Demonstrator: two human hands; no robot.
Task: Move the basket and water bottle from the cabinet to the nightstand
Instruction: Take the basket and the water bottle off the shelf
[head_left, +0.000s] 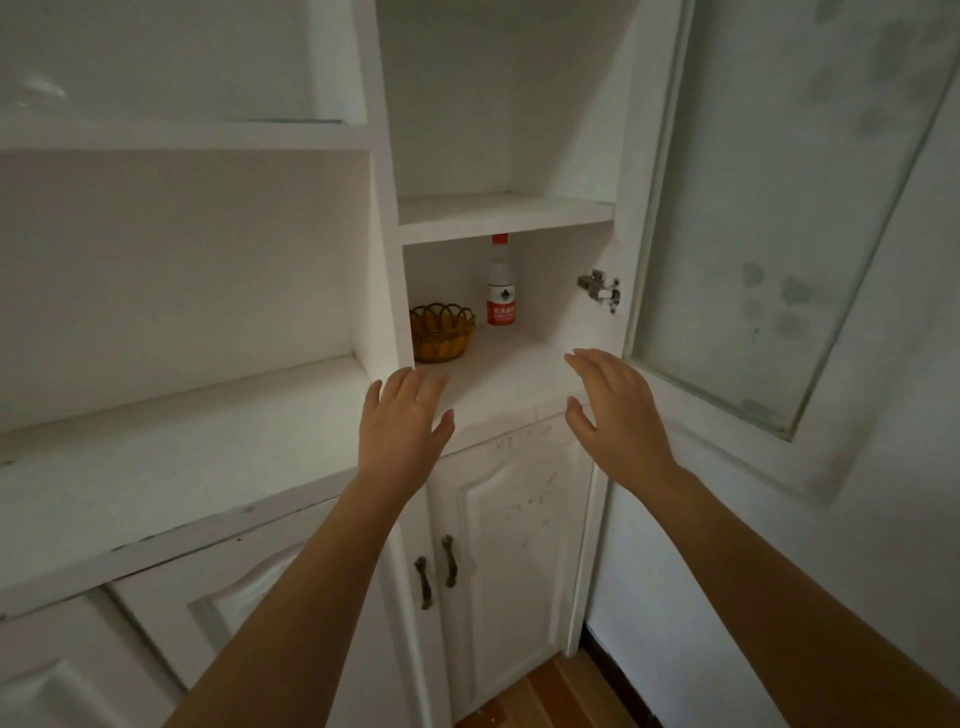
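Note:
A small yellow-brown woven basket (442, 333) sits at the left of an open compartment in the white cabinet (488, 374). Behind it and to the right, a clear water bottle (501, 291) with a red cap and red label stands upright against the back wall. My left hand (402, 421) hovers in front of the compartment's front edge, below the basket, fingers apart and holding nothing. My right hand (615, 405) is raised at the compartment's right front corner, fingers spread, also empty. Neither hand touches the basket or the bottle. The nightstand is not in view.
The cabinet's glass-panelled door (769, 218) stands swung open at the right, on a metal hinge (600, 290). A shelf (504, 215) lies just above the bottle's cap. Below are closed doors with dark handles (436, 569). An open shelf ledge (171, 457) runs to the left.

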